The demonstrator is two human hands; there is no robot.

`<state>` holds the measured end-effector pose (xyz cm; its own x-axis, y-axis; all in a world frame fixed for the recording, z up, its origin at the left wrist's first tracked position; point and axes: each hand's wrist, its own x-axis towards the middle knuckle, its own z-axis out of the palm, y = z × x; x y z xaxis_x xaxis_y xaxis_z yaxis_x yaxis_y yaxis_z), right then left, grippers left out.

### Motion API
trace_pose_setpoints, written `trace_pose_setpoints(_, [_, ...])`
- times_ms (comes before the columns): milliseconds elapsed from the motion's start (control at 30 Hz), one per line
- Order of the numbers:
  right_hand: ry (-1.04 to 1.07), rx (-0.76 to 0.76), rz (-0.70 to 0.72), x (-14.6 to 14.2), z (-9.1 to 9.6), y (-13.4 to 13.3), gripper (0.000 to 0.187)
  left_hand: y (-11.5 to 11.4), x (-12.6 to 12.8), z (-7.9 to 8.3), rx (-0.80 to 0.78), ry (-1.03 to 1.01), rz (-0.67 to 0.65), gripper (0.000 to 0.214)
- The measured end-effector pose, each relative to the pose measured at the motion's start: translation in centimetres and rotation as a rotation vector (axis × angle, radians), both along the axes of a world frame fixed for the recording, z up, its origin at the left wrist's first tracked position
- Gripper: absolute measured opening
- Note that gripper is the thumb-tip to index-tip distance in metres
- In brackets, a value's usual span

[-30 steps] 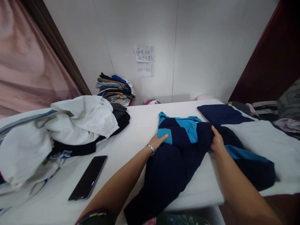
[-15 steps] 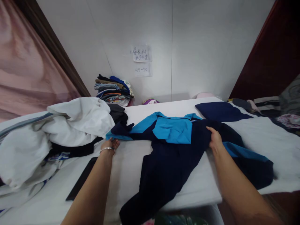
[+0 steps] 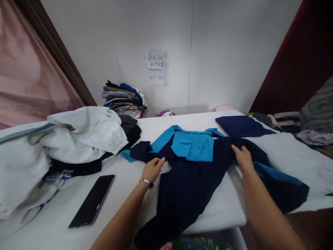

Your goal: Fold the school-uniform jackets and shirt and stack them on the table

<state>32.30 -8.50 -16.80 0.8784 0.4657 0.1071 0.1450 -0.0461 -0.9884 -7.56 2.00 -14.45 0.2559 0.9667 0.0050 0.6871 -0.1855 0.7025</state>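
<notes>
A navy jacket (image 3: 187, 187) with bright blue panels lies spread on the white table (image 3: 223, 211). Its blue upper part (image 3: 192, 146) is rumpled, and one navy end hangs toward the near edge. My left hand (image 3: 152, 170), with a bracelet at the wrist, is closed at the lower edge of the left sleeve (image 3: 142, 150), close to the body of the garment. On the other side, my right hand (image 3: 243, 158) pinches the navy cloth near the right sleeve. That sleeve (image 3: 283, 187) trails off to the right, partly behind my forearm.
A black phone (image 3: 92, 201) lies left of my forearm. White clothing (image 3: 85, 135) is heaped at the left. Folded navy cloth (image 3: 241, 125) and white cloth (image 3: 288, 152) lie at the right. A folded stack (image 3: 123, 99) stands by the wall, under paper signs (image 3: 158, 67).
My left hand has moved right along the sleeve, from its cuff end toward the jacket's body. The sleeve end now lies released. My right hand stays on the cloth with little movement.
</notes>
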Motion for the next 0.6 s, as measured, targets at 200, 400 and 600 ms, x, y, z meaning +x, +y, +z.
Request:
trace_pose_setpoints(200, [-0.861,-0.065,0.261,-6.4,1.9,-1.4,0.049,-1.6,1.6,-2.2,-0.045,-0.093,-0.225,0.04])
trace_pose_setpoints(400, [-1.004,-0.367,0.91,-11.5,2.2,1.9,0.075,-2.3,1.5,-1.9,-0.066,-0.157,-0.324,0.041])
trace_pose_setpoints(600, [-0.917,-0.654,0.848,-11.0,2.5,8.2,0.053,-3.3,1.2,-1.5,-0.009,-0.196,-0.451,0.044])
